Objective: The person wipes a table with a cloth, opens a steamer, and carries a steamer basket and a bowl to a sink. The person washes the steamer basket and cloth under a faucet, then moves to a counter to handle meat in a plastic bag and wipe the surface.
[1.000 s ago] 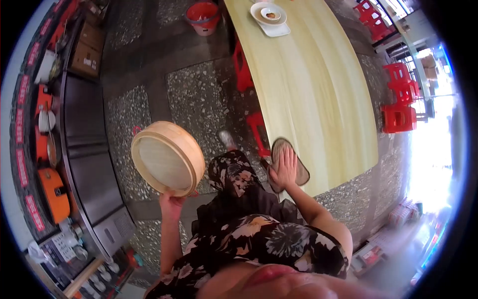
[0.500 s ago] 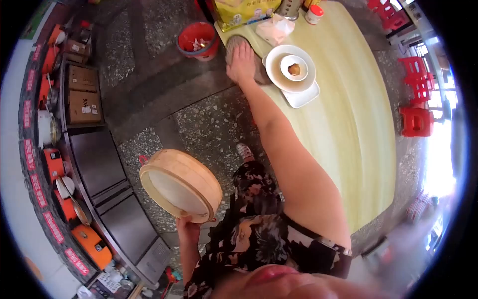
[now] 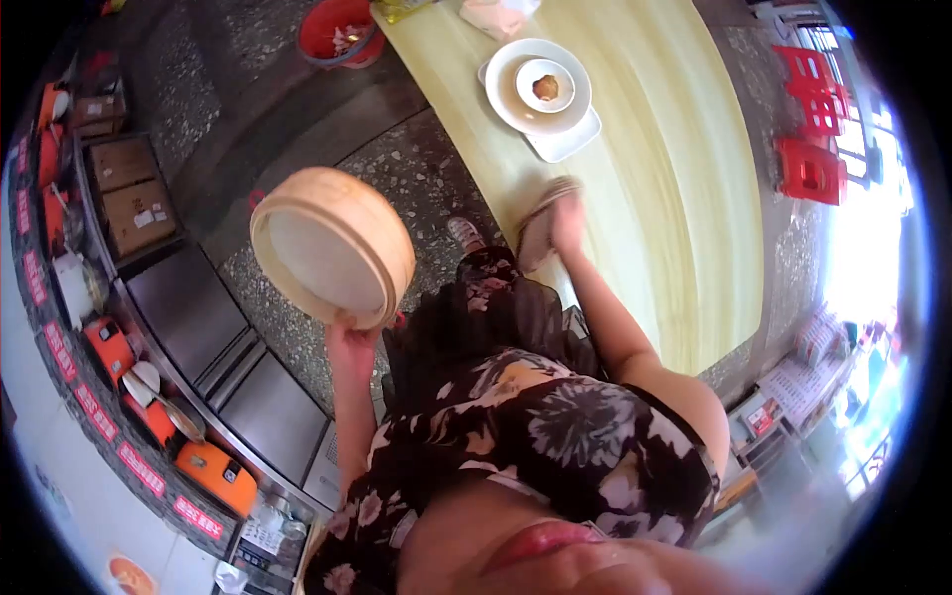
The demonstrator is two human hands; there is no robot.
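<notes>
Down at the left, the left hand (image 3: 352, 339) grips a round bamboo steamer (image 3: 332, 248) by its lower rim. The fingers are curled shut around the edge, and the steamer is held up in the air on a tilt, with its pale inside facing the camera. It hangs over the speckled floor (image 3: 416, 178), well apart from the table.

The right hand (image 3: 567, 220) reaches forward on a straight arm and rests on a brownish rag (image 3: 538, 236) at the near edge of the long yellow table (image 3: 654, 178). Part of the rag hangs over that edge. The hand is blurred, so I cannot tell whether its fingers lie flat on the rag or clutch it.

Farther along the table sits a stack of white plates (image 3: 516, 104), with a small bowl (image 3: 544, 86) of something brown on top. A red bucket (image 3: 342, 30) stands on the floor beyond the table's far end. Red stools (image 3: 808, 169) stand on the right, and cardboard boxes (image 3: 129, 198) sit on a counter at the left.
</notes>
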